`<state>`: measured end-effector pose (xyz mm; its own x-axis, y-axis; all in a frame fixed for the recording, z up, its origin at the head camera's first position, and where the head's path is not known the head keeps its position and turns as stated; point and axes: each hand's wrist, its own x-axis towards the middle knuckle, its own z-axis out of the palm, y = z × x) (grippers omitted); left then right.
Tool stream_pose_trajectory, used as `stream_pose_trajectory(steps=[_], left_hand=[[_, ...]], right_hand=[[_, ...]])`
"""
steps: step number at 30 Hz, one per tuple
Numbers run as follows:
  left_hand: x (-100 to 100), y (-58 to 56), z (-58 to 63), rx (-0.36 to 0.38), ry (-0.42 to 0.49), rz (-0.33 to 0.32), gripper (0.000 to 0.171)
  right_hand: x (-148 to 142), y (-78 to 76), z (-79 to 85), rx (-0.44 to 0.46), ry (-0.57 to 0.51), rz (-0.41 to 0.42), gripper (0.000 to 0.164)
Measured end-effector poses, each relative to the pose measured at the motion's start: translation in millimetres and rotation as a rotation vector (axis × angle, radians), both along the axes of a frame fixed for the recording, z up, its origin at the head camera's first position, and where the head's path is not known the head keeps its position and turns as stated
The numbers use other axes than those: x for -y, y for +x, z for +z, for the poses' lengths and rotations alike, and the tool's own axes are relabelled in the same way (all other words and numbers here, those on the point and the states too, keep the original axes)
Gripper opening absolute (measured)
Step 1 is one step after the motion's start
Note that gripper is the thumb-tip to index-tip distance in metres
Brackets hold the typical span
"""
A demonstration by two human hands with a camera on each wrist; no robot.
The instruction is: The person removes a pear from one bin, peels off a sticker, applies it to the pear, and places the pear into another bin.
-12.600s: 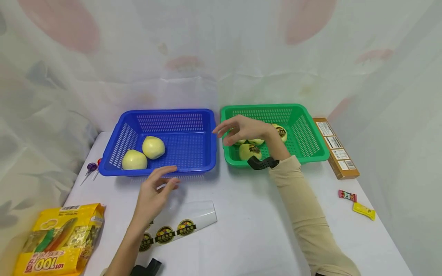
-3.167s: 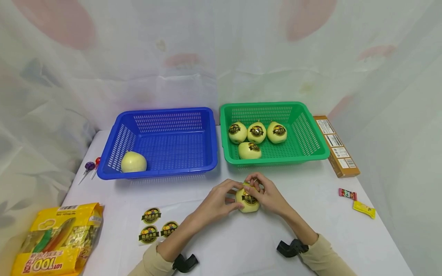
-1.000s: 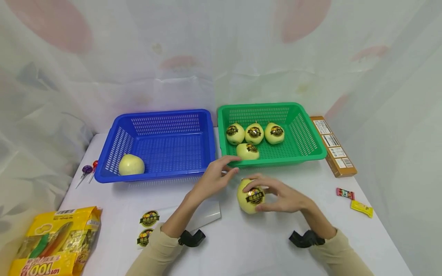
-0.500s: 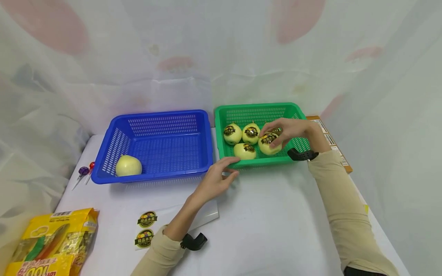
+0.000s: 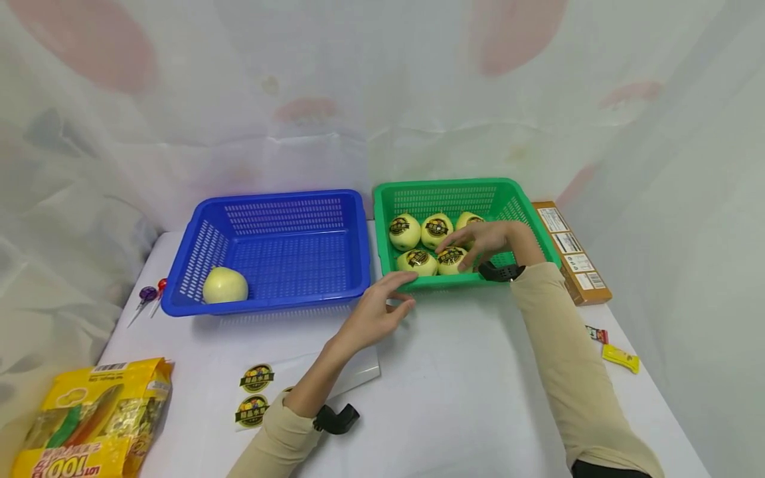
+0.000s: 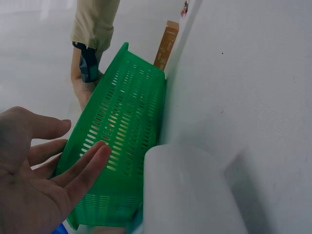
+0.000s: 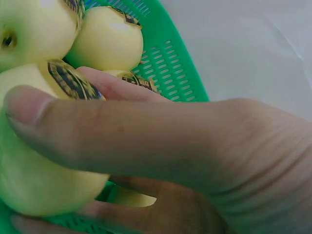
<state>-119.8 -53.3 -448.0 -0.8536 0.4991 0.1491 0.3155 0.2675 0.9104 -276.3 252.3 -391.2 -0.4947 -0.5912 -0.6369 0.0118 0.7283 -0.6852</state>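
Note:
My right hand [image 5: 487, 239] reaches into the green basket [image 5: 445, 182] and holds a pale yellow pear [image 5: 451, 261] at the front, its dark round label facing up. In the right wrist view the thumb lies across this pear [image 7: 48, 180], fingers on its far side. Several other labelled pears [image 5: 404, 232] sit around it. My left hand [image 5: 373, 315] is at the basket's front left, fingers loosely bent and holding nothing; in the left wrist view its fingertips are at the basket's slotted wall [image 6: 122, 122]. One pear [image 5: 225, 285] without a visible label lies in the blue basket [image 5: 299, 265].
A label sheet [image 5: 358, 372] with round fruit stickers lies partly under the left forearm. A yellow snack bag [image 5: 95, 418] and lollipops [image 5: 147, 294] are at the left. A brown box [image 5: 574, 255] and small wrapped candies [image 5: 620, 358] are at the right.
The blue basket went from two pears to one. My right hand carried the labelled pear from the table into the green basket; the pear beside it turned. My left hand moved to that basket.

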Motion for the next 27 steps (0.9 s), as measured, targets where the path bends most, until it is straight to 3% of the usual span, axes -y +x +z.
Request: stream_pose_trajectory(steps=[6, 15, 21, 27], left_hand=[[1, -0.2, 1.1, 0.003, 0.004, -0.006, 0.054], [7, 5.2, 5.8, 0.011, -0.036, -0.036, 0.059], [25, 17.1, 10.3, 0.021, -0.027, -0.045, 0.056], [60, 38.6, 14.8, 0.012, -0.034, 0.0, 0.05]], right_hand=[[3, 10.3, 2.2, -0.061, -0.017, 0.035, 0.067], [-12, 21.3, 5.4, -0.105, -0.093, -0.003, 0.072], [-24, 25.9, 15.3, -0.111, -0.17, -0.079, 0.068], [-29, 26.1, 24.6, -0.13, -0.175, -0.109, 0.068]])
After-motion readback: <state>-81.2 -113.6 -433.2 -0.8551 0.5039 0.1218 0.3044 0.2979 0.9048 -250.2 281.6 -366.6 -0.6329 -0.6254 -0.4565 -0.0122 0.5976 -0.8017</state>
